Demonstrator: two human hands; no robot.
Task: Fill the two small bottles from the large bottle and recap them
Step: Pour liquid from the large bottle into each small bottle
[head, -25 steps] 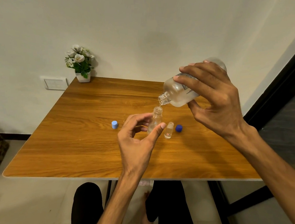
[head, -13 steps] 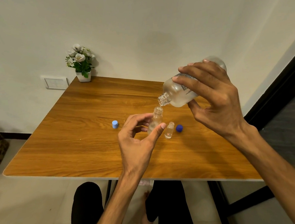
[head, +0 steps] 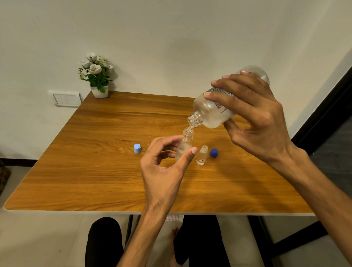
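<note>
The right hand (head: 256, 116) grasps the large bottle (head: 215, 111), tilted with its open mouth down and to the left, just above the mouth of the taller small bottle (head: 185, 145). The left hand (head: 163, 170) steadies that bottle upright on the wooden counter (head: 89, 161), thumb and fingers (head: 167, 141) curled around its body. Just to its right stands the shorter small bottle (head: 202, 155), uncapped, with a dark blue cap (head: 214, 152) beside it. A light blue cap (head: 137, 148) sits well to the left.

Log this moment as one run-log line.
step: filling first small bottle | right hand: tilts large bottle | left hand: steadies it | second small bottle: uncapped | caps: on table
</note>
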